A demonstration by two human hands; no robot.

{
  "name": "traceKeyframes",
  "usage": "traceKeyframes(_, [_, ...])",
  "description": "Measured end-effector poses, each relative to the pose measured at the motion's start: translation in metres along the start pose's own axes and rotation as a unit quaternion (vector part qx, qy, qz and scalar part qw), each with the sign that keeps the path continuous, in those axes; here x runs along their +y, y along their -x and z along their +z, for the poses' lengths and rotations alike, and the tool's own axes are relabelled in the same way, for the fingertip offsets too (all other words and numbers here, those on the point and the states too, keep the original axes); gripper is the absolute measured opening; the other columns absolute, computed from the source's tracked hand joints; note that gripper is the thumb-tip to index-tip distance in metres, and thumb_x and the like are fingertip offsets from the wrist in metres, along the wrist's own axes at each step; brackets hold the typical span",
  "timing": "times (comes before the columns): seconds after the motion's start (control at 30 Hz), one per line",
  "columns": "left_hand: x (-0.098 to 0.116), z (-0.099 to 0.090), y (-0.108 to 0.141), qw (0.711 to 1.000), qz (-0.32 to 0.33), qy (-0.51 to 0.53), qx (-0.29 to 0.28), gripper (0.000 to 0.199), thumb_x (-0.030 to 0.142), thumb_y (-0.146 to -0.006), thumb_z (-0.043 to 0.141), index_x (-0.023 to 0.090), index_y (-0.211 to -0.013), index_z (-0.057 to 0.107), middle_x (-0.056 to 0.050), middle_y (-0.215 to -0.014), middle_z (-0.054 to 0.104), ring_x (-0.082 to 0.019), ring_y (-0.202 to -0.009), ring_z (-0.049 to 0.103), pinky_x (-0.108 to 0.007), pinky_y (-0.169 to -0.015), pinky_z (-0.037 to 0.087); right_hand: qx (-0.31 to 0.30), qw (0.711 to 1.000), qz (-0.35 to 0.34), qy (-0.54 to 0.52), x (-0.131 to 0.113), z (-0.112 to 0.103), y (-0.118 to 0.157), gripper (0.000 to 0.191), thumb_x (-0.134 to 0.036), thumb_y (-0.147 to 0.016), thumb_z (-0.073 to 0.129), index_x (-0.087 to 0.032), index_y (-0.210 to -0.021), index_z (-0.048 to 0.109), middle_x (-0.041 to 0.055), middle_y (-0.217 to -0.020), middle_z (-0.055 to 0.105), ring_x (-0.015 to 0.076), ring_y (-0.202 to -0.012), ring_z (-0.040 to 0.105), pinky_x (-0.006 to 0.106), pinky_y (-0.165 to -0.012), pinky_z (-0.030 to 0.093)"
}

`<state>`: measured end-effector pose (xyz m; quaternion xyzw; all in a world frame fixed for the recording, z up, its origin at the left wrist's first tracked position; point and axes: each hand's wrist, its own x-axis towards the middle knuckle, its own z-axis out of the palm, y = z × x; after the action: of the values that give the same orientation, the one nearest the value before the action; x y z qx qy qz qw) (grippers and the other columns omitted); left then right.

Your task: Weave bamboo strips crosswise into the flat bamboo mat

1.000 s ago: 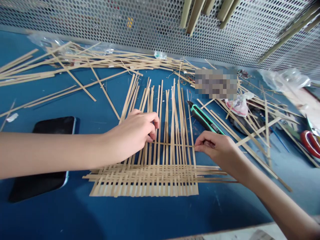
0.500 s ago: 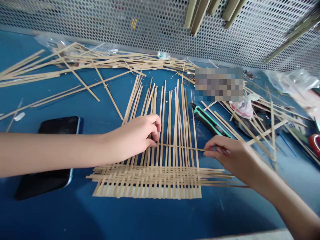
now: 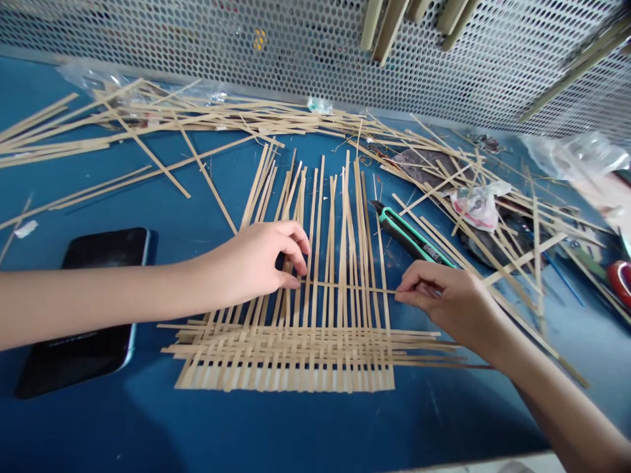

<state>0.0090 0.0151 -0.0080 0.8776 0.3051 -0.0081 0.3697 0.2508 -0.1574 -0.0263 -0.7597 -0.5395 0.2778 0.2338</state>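
Observation:
A partly woven mat (image 3: 290, 345) of pale, flat bamboo strips lies before me, its long upright strips (image 3: 318, 230) fanning away from the woven band. Between the finger and thumb of my right hand (image 3: 438, 295) is the right end of a thin bamboo cross strip (image 3: 362, 288). That strip runs left through the uprights, above the woven part. My left hand (image 3: 261, 259) is curled over the uprights, fingers bent and thumb tip close to the cross strip. The strip's left end is hidden by that hand, as is exactly what the fingers pinch.
A green and black utility knife (image 3: 411, 233) lies right of the uprights. Under my left forearm is a black phone (image 3: 79, 364). Loose strips (image 3: 236, 118), plastic wrap (image 3: 576, 157) and scraps lie along a perforated metal panel (image 3: 305, 52). Red-handled scissors (image 3: 620, 282) sit far right.
Both hands and the cross strip appear slightly further left, partly because the view has shifted. The right hand keeps its pinch, and the left fingers remain curled at the uprights.

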Motion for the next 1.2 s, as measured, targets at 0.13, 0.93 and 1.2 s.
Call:
traceKeyframes(0.13, [0.003,0.000,0.004,1.000,-0.003,-0.009,-0.006,0.008,0.020,-0.070,0.079,0.022,-0.071,0.072,0.002,-0.099,0.057,-0.015,-0.082,0.058,-0.033,-0.075,0.042,-0.017,1.000,-0.006,-0.008,0.001,-0.005,0.001,0.014,-0.031,-0.075,0.063,-0.021,-0.064,0.061,0.0000,-0.062,0.057,0.0132,-0.053,0.041,0.027,-0.050,0.032])
traceKeyframes(0.93, [0.008,0.013,0.023,0.998,-0.005,-0.014,0.069,0.010,0.024,-0.076,0.077,0.021,-0.082,0.070,-0.002,-0.121,0.051,-0.024,-0.111,0.056,-0.041,-0.095,0.045,-0.018,0.999,0.025,-0.036,0.007,-0.001,0.002,0.015,-0.033,-0.076,0.061,-0.022,-0.068,0.057,-0.0047,-0.055,0.046,0.0112,-0.050,0.036,0.026,-0.050,0.027])
traceKeyframes(1.2, [0.017,0.018,0.021,0.987,-0.144,0.036,0.060,0.012,0.019,-0.073,0.076,0.025,-0.081,0.070,0.002,-0.119,0.052,-0.024,-0.119,0.048,-0.050,-0.106,0.035,-0.013,0.998,0.044,-0.046,-0.001,0.000,-0.001,0.015,-0.036,-0.070,0.063,-0.022,-0.065,0.061,-0.0040,-0.054,0.046,0.0117,-0.051,0.035,0.026,-0.050,0.027])
